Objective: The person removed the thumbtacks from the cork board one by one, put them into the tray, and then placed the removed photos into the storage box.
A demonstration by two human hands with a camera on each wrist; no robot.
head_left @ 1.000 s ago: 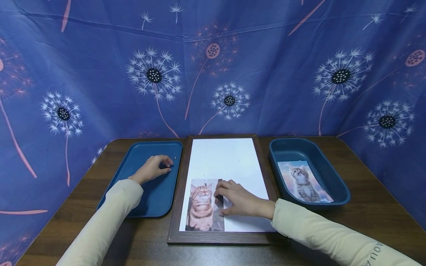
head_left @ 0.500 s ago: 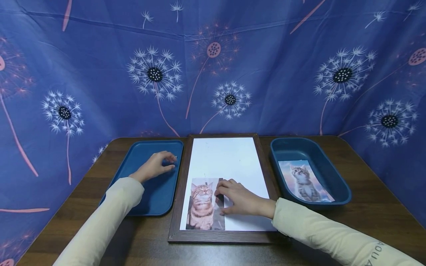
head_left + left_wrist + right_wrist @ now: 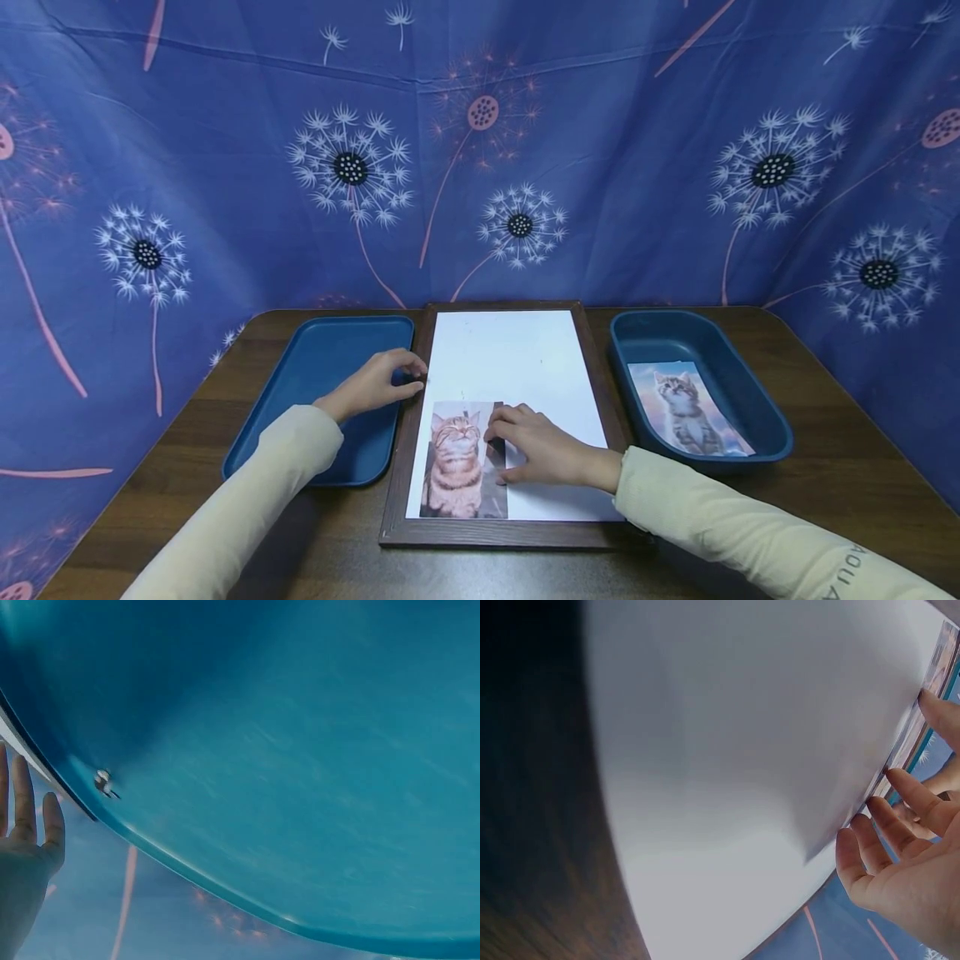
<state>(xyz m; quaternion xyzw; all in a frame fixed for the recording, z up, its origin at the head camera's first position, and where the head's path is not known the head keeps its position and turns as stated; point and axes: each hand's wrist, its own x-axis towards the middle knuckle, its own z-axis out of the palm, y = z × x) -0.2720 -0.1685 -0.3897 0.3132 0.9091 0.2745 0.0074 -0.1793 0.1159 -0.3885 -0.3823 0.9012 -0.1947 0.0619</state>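
My right hand (image 3: 540, 446) rests its fingertips along the right edge of a cat photo (image 3: 453, 467). This photo lies at the lower left of a white board (image 3: 517, 358) with a brown wooden frame (image 3: 510, 533). My left hand (image 3: 378, 383) hovers over the right side of a blue tray (image 3: 322, 346). Its thumb and index tips are close together at the frame's left side; I cannot tell whether a small thing is between them. A tiny white and dark object (image 3: 103, 782) lies in the tray near its edge in the left wrist view.
A deeper blue bin (image 3: 720, 358) stands right of the board, with a kitten photo (image 3: 682, 412) lying in it. All stand on a brown wooden table (image 3: 840, 450). Behind it hangs a blue dandelion cloth (image 3: 615, 167).
My left hand has shifted right, from the small object near the tray's right edge to the frame's left side. The right hand and the cat photo have stayed put.
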